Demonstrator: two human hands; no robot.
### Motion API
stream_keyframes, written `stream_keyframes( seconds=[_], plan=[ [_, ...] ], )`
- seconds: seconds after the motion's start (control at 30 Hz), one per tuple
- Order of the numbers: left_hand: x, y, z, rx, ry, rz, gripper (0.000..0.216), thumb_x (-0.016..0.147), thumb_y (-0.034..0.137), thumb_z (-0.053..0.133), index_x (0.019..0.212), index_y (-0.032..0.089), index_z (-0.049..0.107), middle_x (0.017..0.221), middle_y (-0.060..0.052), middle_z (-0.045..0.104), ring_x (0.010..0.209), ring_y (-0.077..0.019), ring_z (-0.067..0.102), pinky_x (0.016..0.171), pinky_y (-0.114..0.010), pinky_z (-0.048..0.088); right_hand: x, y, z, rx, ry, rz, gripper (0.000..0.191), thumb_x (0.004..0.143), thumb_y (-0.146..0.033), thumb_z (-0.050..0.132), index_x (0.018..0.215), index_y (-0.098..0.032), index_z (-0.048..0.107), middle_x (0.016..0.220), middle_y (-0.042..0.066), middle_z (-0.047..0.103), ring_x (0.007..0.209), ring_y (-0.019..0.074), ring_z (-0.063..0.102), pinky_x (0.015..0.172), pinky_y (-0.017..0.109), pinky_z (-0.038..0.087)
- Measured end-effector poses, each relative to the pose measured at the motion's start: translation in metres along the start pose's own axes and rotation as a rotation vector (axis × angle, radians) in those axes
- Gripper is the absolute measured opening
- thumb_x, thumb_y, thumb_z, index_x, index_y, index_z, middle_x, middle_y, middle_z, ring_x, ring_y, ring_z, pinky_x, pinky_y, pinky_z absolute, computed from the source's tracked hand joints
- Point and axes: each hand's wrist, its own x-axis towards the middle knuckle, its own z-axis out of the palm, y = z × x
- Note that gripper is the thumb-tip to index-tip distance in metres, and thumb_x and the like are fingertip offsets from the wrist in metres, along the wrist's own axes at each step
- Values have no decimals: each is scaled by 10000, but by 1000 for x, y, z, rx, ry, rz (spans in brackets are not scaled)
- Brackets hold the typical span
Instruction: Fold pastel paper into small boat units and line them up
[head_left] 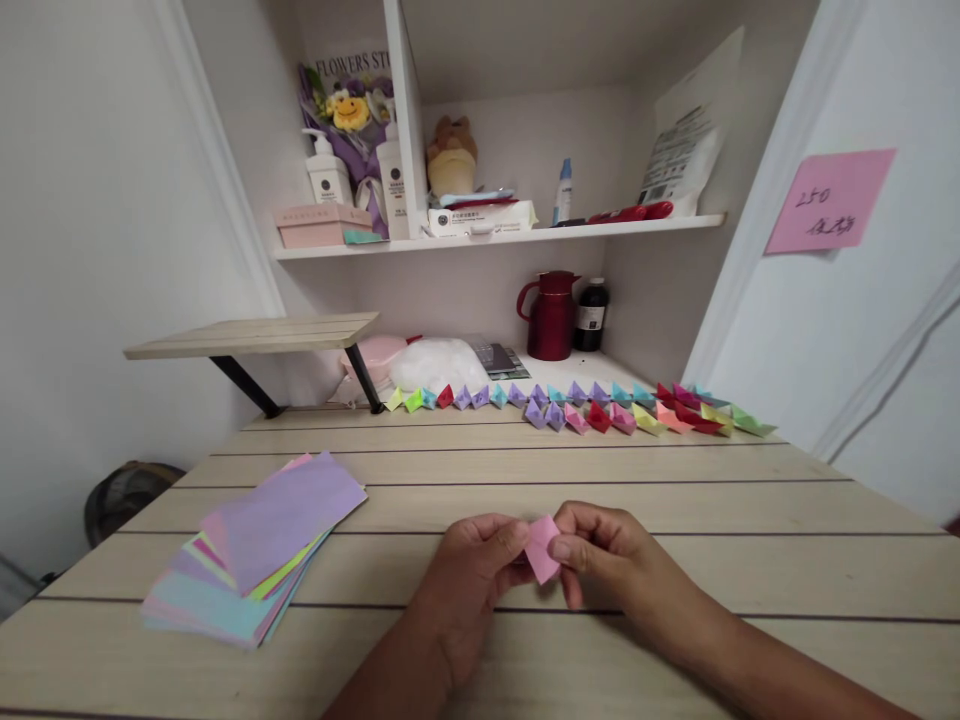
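A small folded piece of pink paper is held up between my two hands, above the front part of the table. My left hand pinches its left edge between thumb and fingers. On the other side, my right hand grips the right edge, thumb on the near face. The folded paper looks diamond-shaped, with one corner pointing down. To the left lies a fanned stack of coloured paper sheets, a purple one on top. Along the table's back edge stand rows of small folded paper boats in many colours.
A small raised wooden shelf on black legs stands at the back left. Behind the boats are a dark red jug and a dark bottle. Above them runs a white shelf with bottles and boxes. A pink note sticks to the right wall.
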Motion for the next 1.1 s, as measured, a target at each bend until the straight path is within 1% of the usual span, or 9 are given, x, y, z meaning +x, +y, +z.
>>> stream_keyframes(
  seconds=[0.1,0.23,0.4,0.5,0.57,0.8,0.9,0.97,1.1],
  plan=[
    [-1,-3,0,-63,-61,6,296,788,391,666,722,102,660,701,-70,619,691,-155,559,750,-287,436,-1,3,4,129,-13,33,343,784,-460,673,661,-164,551,536,-22,632,399,83,512,478,220,381],
    [1,-10,0,-130,11,14,291,755,387,707,701,109,640,714,-61,604,705,-147,545,758,-280,431,-1,13,11,311,-9,113,363,809,-470,642,655,-172,504,455,-41,592,286,51,405,384,191,310],
    [3,-13,4,-178,147,42,341,700,426,749,821,120,658,774,-59,616,732,-151,558,782,-301,442,2,17,12,260,60,110,400,784,-490,667,612,-160,521,459,-32,595,311,49,416,436,208,351],
    [7,-16,5,-126,121,45,420,681,431,760,951,124,666,778,-54,622,708,-143,559,757,-302,444,3,16,8,169,151,73,418,789,-513,651,597,-156,547,446,-31,579,340,57,428,451,210,334],
    [10,-20,3,-48,129,42,407,649,408,784,914,118,679,699,-29,605,655,-121,538,709,-272,430,4,15,6,118,188,50,419,794,-520,639,605,-157,553,481,-20,602,354,60,433,454,213,322],
    [12,-16,-1,386,390,178,187,688,324,687,622,152,655,535,13,544,532,-117,471,557,-248,355,7,18,3,68,109,34,352,780,-484,657,666,-178,525,618,2,651,522,121,555,560,251,404],
    [10,-11,-1,691,431,318,132,700,257,649,603,171,673,594,6,555,570,-128,487,564,-249,351,7,18,-3,-69,192,-51,285,746,-423,702,858,-182,600,768,17,660,687,160,583,659,283,447],
    [9,-11,-1,853,437,422,118,705,220,634,600,187,676,638,4,566,591,-128,493,575,-245,353,7,15,-8,-159,266,-91,336,739,-387,708,995,-202,595,887,30,651,766,178,590,694,300,466],
    [9,-13,-2,987,434,474,123,732,192,613,634,206,688,661,7,583,605,-130,513,590,-239,364,5,4,-14,-368,291,-175,173,774,-351,674,866,-208,641,938,46,640,839,195,597,723,307,470]
  ],
)
